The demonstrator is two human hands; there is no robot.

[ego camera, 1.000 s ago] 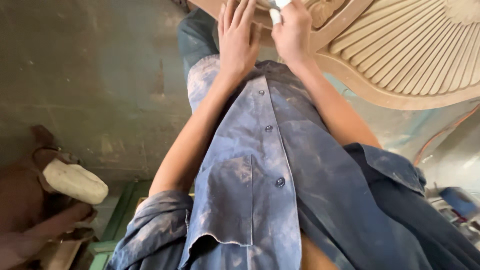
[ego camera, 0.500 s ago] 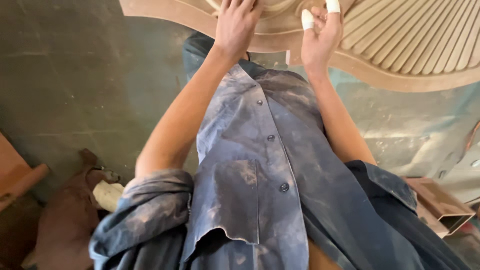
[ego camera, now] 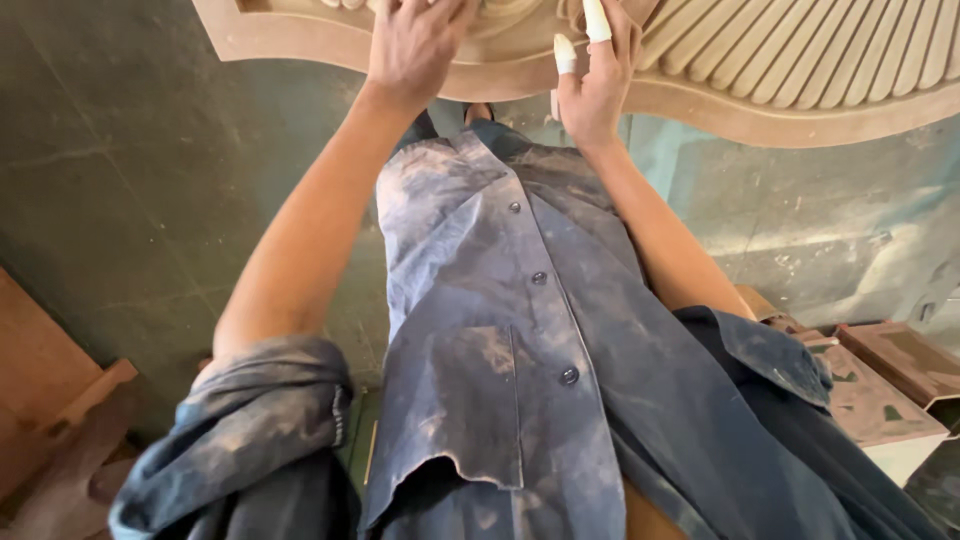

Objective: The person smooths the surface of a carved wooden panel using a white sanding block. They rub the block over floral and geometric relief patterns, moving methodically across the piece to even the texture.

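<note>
Both hands' fingers (ego camera: 596, 20) flat on carved panel (ego camera: 800, 70) (taped tips).

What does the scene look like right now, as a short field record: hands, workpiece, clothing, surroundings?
left hand: flat on the carved panel, fingers spread
right hand: on the panel's curved edge, two fingers wrapped in white tape
panel: pale carved wood, fluted ribs at right, curved rim toward the person
held tools: none visible
clothing: dusty blue shirt, sleeves rolled up
floor: dark green slab
right side: brownish boxes
left side: reddish wood pieces
</note>
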